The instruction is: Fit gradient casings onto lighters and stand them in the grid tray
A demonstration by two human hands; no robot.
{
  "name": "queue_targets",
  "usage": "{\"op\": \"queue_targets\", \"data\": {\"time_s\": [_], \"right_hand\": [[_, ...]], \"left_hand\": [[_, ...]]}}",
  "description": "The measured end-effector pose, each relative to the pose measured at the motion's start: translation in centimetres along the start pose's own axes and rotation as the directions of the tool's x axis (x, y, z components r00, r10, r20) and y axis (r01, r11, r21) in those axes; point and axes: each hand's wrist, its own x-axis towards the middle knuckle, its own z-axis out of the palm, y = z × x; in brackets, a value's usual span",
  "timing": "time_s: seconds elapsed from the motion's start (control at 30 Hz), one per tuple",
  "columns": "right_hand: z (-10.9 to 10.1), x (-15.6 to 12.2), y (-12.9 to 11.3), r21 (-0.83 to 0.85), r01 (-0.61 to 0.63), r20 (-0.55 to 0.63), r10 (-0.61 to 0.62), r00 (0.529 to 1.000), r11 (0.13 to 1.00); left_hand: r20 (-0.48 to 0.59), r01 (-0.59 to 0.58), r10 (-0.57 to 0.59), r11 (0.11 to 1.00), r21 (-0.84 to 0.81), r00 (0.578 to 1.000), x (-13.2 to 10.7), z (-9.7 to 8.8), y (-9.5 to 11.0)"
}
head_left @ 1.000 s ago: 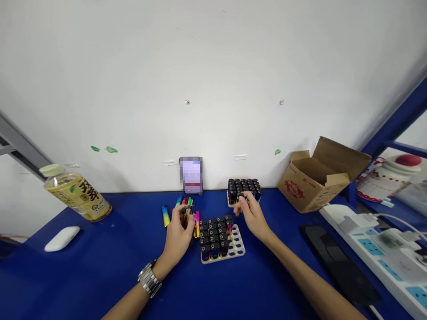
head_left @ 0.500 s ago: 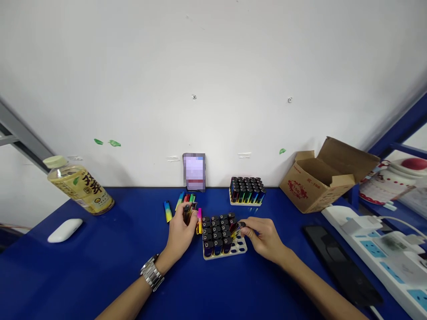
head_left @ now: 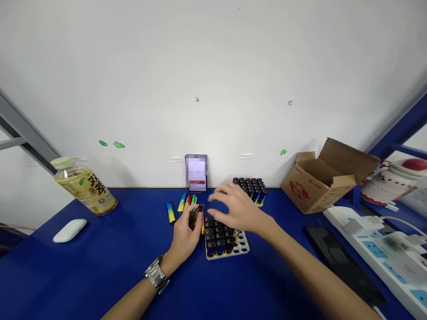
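Note:
A white tray (head_left: 243, 248) partly filled with black-capped lighters stands on the blue table (head_left: 100, 275). My left hand (head_left: 184, 235), with a metal watch on its wrist, is closed round a bundle of lighters (head_left: 195, 217) just left of the tray. My right hand (head_left: 233, 209) hovers over the tray's far side with fingers spread and nothing in them. Several loose coloured lighters (head_left: 182, 203) lie behind my left hand. A second tray full of lighters (head_left: 255, 189) stands by the wall.
A phone (head_left: 196, 172) leans on the wall. A tea bottle (head_left: 85, 186) and a white mouse (head_left: 69, 230) are at the left. An open cardboard box (head_left: 325, 175), a dark flat device (head_left: 340, 262) and a white power strip (head_left: 376, 249) are at the right.
My right hand left the tray's right side, where it set a lighter, and swung up and left over the tray, now empty. My left hand stayed put with its bundle.

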Motion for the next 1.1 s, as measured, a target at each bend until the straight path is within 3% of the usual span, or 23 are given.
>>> {"op": "queue_targets", "data": {"time_s": [0.1,0.17,0.4,0.47,0.53,0.63,0.67,0.77,0.8,0.87,0.97,1.1], "right_hand": [[1.3,2.7,-0.6,0.004,0.13,0.178,-0.129,0.976,0.991],[2.1,3.7,-0.9,0.016,0.18,0.219,-0.18,0.959,0.983],[2.8,4.0,-1.4,0.051,0.316,0.167,-0.32,0.933,0.947],[2.1,3.9,-1.3,0.107,0.296,0.077,-0.305,0.949,0.949],[1.2,3.7,-0.8,0.23,0.236,-0.093,-0.221,0.971,0.944],[0.0,2.7,0.5,0.513,0.098,-0.321,0.084,0.943,0.853],[-0.2,2.3,1.1,0.607,0.055,-0.361,0.213,0.908,0.793],[0.1,0.3,2.6,0.819,0.085,-0.437,0.52,0.734,0.568],[0.5,-0.5,3.0,0.858,0.095,-0.424,0.592,0.685,0.504],[1.4,-2.1,3.6,0.898,0.072,-0.377,0.674,0.636,0.434],[3.2,-4.3,4.0,0.908,-0.056,-0.282,0.702,0.654,0.416],[5.1,-6.0,4.4,0.892,-0.186,-0.187,0.71,0.679,0.412]], "left_hand": [[0.006,-0.038,0.038,0.999,-0.006,0.999,-0.1,0.0,-0.2],[0.001,-0.014,0.014,1.0,-0.016,1.0,-0.1,0.1,-0.3],[-0.007,0.057,-0.058,0.992,-0.11,0.998,-0.1,0.1,0.1],[0.016,0.08,-0.078,0.988,-0.129,0.997,0.0,0.0,0.2],[0.017,0.12,-0.119,0.984,-0.133,0.993,0.2,-0.2,0.2],[0.022,0.183,-0.182,0.968,-0.171,0.983,0.6,-0.4,0.2],[0.037,0.196,-0.193,0.958,-0.207,0.981,0.7,-0.4,0.3],[0.083,0.241,-0.226,0.901,-0.361,0.97,1.0,-0.5,0.5],[0.095,0.268,-0.251,0.873,-0.408,0.963,1.0,-0.5,0.6],[0.132,0.337,-0.312,0.823,-0.456,0.941,1.1,-0.5,0.6],[0.206,0.425,-0.372,0.79,-0.443,0.905,1.1,-0.6,0.3],[0.224,0.473,-0.416,0.786,-0.398,0.881,1.3,-0.6,-0.5]]}}
